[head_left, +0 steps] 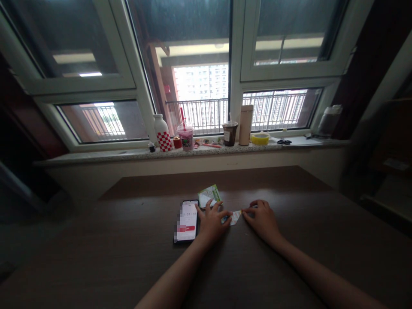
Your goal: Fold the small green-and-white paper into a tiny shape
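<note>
A small white piece of printed paper (236, 217) with slanted edges lies low over the brown table, between my two hands. My left hand (213, 221) pinches its left end between thumb and finger, while the other fingers spread toward a green-and-white packet (208, 196). At the paper's upper right corner, the fingertips of my right hand (263, 219) are closed on it. Part of the paper is hidden under the left fingers. A phone (188, 223) with a lit timer-like screen lies just left of my left hand, close to its thumb side.
The table (135, 257) ends below a stone windowsill (128, 155). On the sill stand a checkered bottle (163, 135), a pink cup with a straw (186, 137), a dark drink cup (229, 134), a tan flask (245, 124), yellow tape (259, 139) and black scissors (284, 142).
</note>
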### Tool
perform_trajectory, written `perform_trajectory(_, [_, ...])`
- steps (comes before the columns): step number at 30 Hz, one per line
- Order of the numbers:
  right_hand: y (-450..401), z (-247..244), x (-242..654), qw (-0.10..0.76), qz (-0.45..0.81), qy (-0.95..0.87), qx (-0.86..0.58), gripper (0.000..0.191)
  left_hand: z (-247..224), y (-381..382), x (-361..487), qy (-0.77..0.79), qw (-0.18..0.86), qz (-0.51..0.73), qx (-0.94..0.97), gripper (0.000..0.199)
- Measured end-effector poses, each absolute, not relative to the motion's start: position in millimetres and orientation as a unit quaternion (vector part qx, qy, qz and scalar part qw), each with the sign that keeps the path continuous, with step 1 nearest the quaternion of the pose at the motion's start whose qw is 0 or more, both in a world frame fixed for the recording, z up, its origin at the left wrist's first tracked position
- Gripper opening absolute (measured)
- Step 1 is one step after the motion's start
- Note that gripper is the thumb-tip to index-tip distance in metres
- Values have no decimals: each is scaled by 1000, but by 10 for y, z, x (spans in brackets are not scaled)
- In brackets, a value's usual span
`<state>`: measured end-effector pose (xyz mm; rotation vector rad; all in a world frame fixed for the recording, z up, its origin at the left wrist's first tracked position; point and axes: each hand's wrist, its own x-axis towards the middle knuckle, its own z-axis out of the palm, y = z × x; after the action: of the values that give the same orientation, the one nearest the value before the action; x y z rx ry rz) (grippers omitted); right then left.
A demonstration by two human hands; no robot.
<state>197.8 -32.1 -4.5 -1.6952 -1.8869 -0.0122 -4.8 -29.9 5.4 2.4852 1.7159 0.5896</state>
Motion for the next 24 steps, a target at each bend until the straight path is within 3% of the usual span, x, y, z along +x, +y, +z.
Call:
perform_trajectory(10, [-320,4,1872,265,-36,-708,-654,16,53,-304,-49,551,28,198,810,21])
perform_trajectory(24, [-359,-63,1867,256,-6,-729,-634,41,83,-316,-50,558,30,189,807,21])
